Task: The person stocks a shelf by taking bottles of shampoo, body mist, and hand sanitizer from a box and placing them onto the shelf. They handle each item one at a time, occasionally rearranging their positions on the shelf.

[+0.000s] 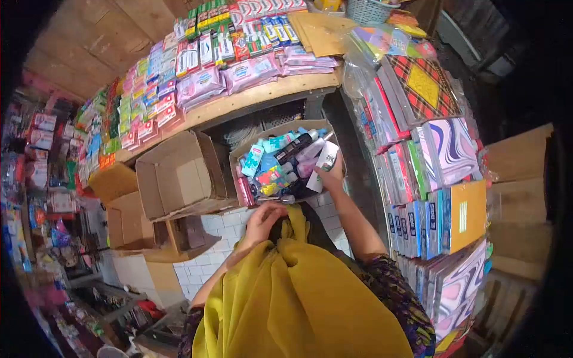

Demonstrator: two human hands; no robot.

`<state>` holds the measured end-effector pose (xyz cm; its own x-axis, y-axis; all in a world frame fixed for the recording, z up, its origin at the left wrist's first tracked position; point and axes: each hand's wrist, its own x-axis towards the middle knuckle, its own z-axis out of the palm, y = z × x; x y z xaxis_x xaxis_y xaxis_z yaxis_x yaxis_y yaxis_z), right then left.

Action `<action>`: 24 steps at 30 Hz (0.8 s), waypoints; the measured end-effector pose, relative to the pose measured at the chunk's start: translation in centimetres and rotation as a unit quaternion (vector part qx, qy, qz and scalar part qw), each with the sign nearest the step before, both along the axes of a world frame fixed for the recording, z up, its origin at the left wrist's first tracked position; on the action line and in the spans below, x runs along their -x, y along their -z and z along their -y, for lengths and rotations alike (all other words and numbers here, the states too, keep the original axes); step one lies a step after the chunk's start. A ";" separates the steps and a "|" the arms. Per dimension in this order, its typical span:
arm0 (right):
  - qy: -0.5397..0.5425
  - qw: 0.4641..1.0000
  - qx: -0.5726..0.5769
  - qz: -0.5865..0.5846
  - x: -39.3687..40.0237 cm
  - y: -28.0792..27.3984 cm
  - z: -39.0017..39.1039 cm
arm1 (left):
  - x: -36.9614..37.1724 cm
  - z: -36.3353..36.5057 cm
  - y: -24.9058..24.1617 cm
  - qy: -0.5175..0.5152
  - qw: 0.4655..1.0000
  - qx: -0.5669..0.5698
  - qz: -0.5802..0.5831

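Observation:
My right hand (332, 176) grips a white box (323, 165) with dark lettering, held tilted over the right side of a cardboard carton (236, 164). The carton is full of mixed toiletries, among them a black spray can (296, 147), a teal-and-white pack (253, 159) and a red tube-like container (245, 191). My left hand (264, 222) is at the carton's front edge, beside the end of a mustard-yellow scarf (295, 222). Its fingers are curled inward, and whatever may be in them is hidden.
An open cardboard box (179, 176) stands left of the carton. Behind runs a wooden shelf (239, 95) with rows of boxed toothpaste and pink wipe packs (250, 71). Stacked notebooks and folders (450, 149) rise on the right. White tiles (218, 230) cover the floor.

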<state>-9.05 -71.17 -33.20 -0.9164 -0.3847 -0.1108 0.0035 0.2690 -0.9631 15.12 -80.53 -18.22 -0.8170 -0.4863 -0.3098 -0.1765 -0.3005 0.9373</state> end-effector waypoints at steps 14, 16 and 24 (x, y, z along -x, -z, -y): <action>-0.230 0.958 0.139 0.100 -3.7 -12.1 -1.8 | 6.7 -2.6 3.4 0.049 0.988 0.147 -0.016; -0.327 0.932 0.134 0.083 -3.8 -13.9 -1.1 | 6.7 -1.9 2.6 0.025 0.998 0.049 0.011; -0.207 0.962 0.160 0.072 8.5 -8.3 -0.5 | 0.7 1.3 -1.8 -0.164 0.984 -0.071 0.023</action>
